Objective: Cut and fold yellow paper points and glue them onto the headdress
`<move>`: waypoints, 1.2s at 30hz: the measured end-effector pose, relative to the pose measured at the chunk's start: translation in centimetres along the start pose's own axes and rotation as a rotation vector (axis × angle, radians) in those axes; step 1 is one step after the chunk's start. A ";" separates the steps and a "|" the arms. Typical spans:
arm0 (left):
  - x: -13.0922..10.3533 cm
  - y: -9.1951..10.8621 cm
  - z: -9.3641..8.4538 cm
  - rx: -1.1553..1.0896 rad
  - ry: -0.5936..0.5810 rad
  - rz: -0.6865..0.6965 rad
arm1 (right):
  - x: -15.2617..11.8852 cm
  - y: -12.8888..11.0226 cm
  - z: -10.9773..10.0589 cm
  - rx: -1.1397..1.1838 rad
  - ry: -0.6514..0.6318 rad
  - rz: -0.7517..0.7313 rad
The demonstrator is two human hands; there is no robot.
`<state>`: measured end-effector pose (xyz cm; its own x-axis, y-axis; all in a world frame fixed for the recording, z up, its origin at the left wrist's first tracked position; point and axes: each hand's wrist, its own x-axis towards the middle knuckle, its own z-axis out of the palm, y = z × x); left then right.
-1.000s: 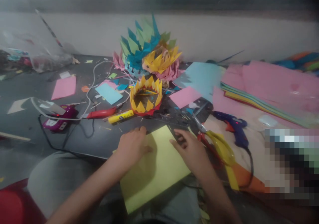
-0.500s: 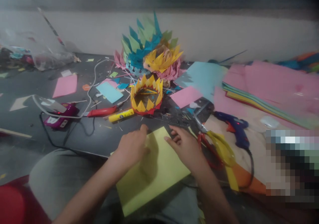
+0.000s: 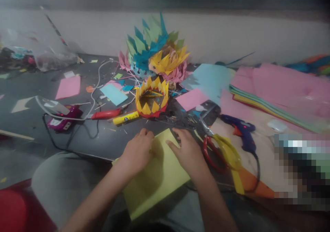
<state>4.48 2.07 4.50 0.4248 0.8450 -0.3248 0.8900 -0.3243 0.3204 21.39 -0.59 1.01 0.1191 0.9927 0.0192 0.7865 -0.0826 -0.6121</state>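
A sheet of yellow paper [image 3: 154, 187] lies tilted at the table's front edge, its lower part reaching past the edge toward me. My left hand [image 3: 139, 151] is closed over the paper's left side, fingers bent and partly hidden. My right hand [image 3: 187, 149] rests at the paper's right edge, its thumb over the sheet and apart from the forefinger. Just beyond both hands stands a yellow and red paper crown [image 3: 152, 99] with pointed tips. To the right of my right hand lie scissors [image 3: 229, 154] with red and yellow handles.
Behind the crown is a pile of folded-paper pieces [image 3: 149, 49]. A blue glue gun [image 3: 243, 130] and stacked coloured paper [image 3: 278, 87] lie right. On the left are a yellow tube [image 3: 125, 118], a red-handled tool [image 3: 106, 114] and a purple corded device [image 3: 64, 117].
My right hand has shifted slightly, its fingers coming down along the paper's right edge. The fingers of my left hand have curled in more. The yellow paper has moved a little.
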 end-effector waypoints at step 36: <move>-0.7 -3.8 -1.0 -0.607 -0.106 0.202 | -0.2 0.5 -2.9 0.716 -0.078 0.275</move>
<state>0.64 3.18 4.40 0.6155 0.7362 -0.2815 0.5526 -0.1485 0.8201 23.54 -1.08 2.94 0.1901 0.9501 -0.2473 0.1472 -0.2766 -0.9496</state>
